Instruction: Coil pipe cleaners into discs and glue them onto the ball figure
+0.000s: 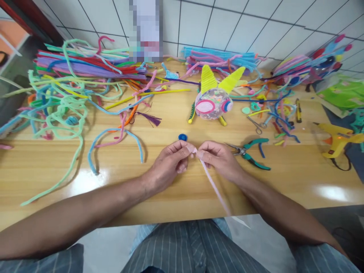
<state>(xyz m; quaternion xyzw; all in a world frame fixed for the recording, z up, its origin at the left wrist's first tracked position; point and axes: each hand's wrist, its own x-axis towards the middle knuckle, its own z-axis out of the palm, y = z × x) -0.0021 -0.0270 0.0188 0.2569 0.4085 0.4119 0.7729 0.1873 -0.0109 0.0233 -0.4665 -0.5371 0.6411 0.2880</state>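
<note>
Above the pale wooden bench [170, 206], the left hand [173, 157] and right hand [217, 156] pinch, thumb to finger, a pale-pink fuzzy stem [212, 183] — its top curled, I think — its tail reaching the front edge.

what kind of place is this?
Likely a small craft workspace, though home or shop I can't tell: bundled fuzzy stems, a yellow glue gun and teal-handled pliers are around the wooden table.
</note>
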